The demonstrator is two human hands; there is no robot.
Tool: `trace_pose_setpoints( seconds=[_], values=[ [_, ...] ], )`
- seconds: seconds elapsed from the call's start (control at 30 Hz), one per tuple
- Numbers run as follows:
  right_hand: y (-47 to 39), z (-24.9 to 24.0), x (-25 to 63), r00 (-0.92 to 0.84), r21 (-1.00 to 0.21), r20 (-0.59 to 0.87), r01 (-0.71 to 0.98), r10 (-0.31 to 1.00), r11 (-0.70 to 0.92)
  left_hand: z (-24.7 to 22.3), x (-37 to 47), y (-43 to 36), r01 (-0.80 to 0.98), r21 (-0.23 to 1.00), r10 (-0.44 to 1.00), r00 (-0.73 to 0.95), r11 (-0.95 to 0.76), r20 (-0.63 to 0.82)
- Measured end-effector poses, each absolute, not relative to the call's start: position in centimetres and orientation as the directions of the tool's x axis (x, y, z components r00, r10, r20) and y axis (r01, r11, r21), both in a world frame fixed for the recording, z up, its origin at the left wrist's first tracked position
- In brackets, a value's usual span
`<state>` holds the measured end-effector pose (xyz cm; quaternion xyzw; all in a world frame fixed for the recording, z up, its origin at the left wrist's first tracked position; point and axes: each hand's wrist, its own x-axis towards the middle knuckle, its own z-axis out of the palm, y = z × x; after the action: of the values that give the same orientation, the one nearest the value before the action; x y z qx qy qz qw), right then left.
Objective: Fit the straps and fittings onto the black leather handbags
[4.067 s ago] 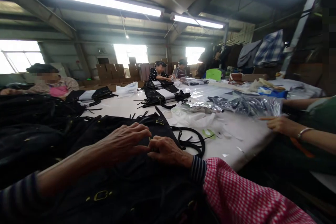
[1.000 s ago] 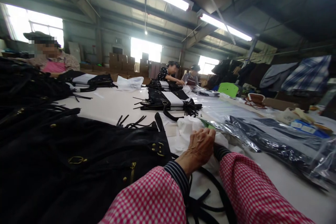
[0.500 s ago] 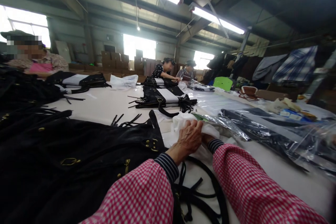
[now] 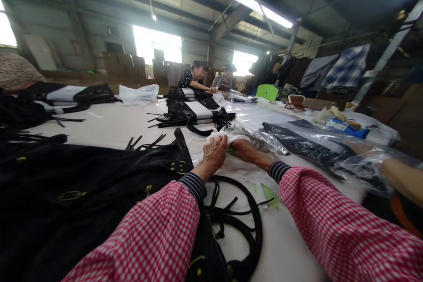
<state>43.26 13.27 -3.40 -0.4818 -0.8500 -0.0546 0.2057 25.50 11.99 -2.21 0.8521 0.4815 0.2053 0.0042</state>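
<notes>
Both hands meet over the pale table, just past a large black bag (image 4: pixel 109 185) with gold fittings. My left hand (image 4: pixel 215 152) is closed on crumpled white paper (image 4: pixel 220 134). Close beside it on the right, my right hand (image 4: pixel 243 149) has its fingers wrapped into the same white material; the fingertips are partly hidden. Below the hands lie the bag's round black handles (image 4: pixel 256 216) and thin straps. Green and white scraps (image 4: pixel 270 196) rest to the right of the handles.
Beyond my hands, black bags with white bands (image 4: pixel 198 111) lie on the table (image 4: pixel 109 125). Plastic-wrapped dark items (image 4: pixel 304 141) are at right, where another person's arm (image 4: pixel 401 178) reaches in. Two people work at the far end; a patterned sleeve shows at far left.
The view has shifted to the right. My right hand has come out from behind the left and now shows beside it. Green scraps and another person's arm at right have come into view.
</notes>
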Motion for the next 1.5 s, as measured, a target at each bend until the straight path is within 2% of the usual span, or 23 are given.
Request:
trace_pose_setpoints(
  seconds=[0.13,0.23,0.33,0.43,0.67,0.8,0.93,1.03,1.17,1.27,1.4,1.5],
  values=[
    [10.7,-2.9,44.0,-0.383,-0.14,0.495,0.851,0.78,0.506,-2.7,25.5,12.2,0.821,0.203,0.826,0.456,-0.534,0.331],
    [9.6,-2.2,44.5,-0.312,-0.22,0.573,0.832,0.758,0.509,-2.8,25.5,12.4,0.819,0.201,0.823,0.458,-0.538,0.337],
    [9.2,-1.5,44.9,-0.294,-0.295,0.572,0.797,0.766,0.526,-2.7,25.5,12.5,0.823,0.199,0.824,0.45,-0.532,0.344],
    [8.8,-0.7,45.1,-0.289,-0.298,0.584,0.792,0.758,0.532,-2.5,25.6,12.8,0.835,0.202,0.835,0.427,-0.511,0.348],
    [5.7,1.0,44.2,-0.222,-0.22,0.671,0.852,0.708,0.475,-2.3,25.5,12.9,0.833,0.211,0.837,0.426,-0.511,0.343],
    [1.5,1.4,43.4,-0.338,-0.074,0.68,0.851,0.651,0.52,-2.4,25.4,12.9,0.83,0.209,0.836,0.436,-0.516,0.334],
    [-3.0,-0.4,43.2,-0.583,0.132,0.513,0.778,0.63,0.614,-2.5,25.5,12.9,0.826,0.205,0.83,0.443,-0.525,0.339],
    [-4.8,-3.0,43.3,-0.662,0.194,0.366,0.741,0.654,0.642,-2.5,25.5,12.9,0.821,0.197,0.822,0.454,-0.536,0.342],
    [-5.2,-5.2,43.5,-0.54,0.126,0.321,0.839,0.778,0.53,-2.6,25.6,12.9,0.815,0.181,0.812,0.473,-0.551,0.343],
    [-5.0,-5.2,43.5,-0.509,0.07,0.294,0.855,0.809,0.513,-2.5,25.6,12.8,0.812,0.169,0.803,0.48,-0.559,0.353],
    [-5.3,-4.7,43.2,-0.412,-0.093,0.364,0.876,0.835,0.473,-1.8,25.7,12.0,0.792,0.139,0.762,0.5,-0.595,0.412],
    [-6.1,-4.3,43.0,-0.387,-0.196,0.414,0.846,0.824,0.495,-0.6,25.7,10.5,0.746,0.065,0.662,0.542,-0.662,0.518]
  ],
)
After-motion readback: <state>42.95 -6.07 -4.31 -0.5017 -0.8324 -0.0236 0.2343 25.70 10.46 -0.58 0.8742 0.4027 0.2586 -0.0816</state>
